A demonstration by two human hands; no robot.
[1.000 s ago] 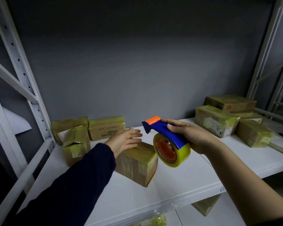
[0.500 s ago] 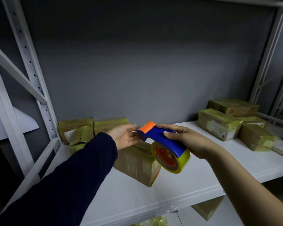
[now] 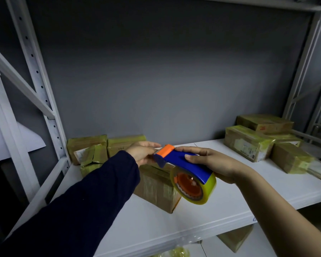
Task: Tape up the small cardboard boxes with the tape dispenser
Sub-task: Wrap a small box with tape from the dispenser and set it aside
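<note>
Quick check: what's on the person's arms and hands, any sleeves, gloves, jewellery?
The left arm wears a long dark navy sleeve reaching the wrist. The right forearm is bare, no sleeve in view. The left hand and right hand are ungloved; no ring or watch shows.

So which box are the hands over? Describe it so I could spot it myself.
On the white shelf against the grey wall, boxes cluster in a left pile and a right pile. Between them, nearer the front edge, one brown box stands alone, turned corner-forward. Only it lies under the left hand and the tape dispenser gripped by the right hand.
</note>
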